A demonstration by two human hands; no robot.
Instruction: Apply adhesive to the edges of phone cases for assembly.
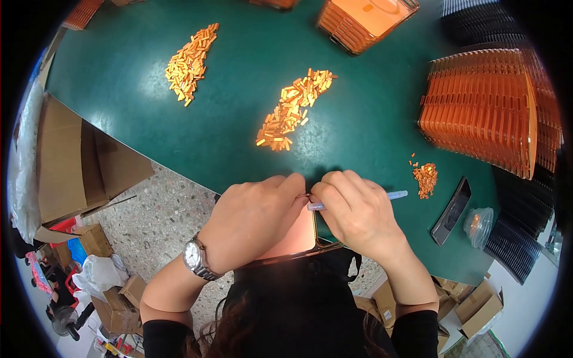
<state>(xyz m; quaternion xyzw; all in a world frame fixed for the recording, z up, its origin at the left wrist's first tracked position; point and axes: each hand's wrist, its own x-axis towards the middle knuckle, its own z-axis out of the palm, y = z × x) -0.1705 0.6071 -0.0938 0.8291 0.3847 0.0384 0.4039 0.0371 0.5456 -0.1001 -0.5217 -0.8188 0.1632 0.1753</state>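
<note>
A flat copper-pink case [292, 238] with a dark rim, shaped like a phone case, lies at the near edge of the table, close to my body. My left hand [253, 218] covers much of it, its fingers closed at the far edge of the case. Against those fingertips, my right hand [358, 206] is closed around a slim light-blue pen-shaped tool [397, 195], which sticks out on both sides of the fingers. Whatever small part may sit between the fingertips is hidden. Beyond the hands lies a pile of small orange pieces [290, 110].
Another pile of orange pieces [192, 62] lies farther left, a smaller pile [425, 179] at right. A dark phone [452, 210] and a clear round tub [478, 228] are near the right edge. Stacked orange cases [477, 107] and black cases [519, 232] stand at right.
</note>
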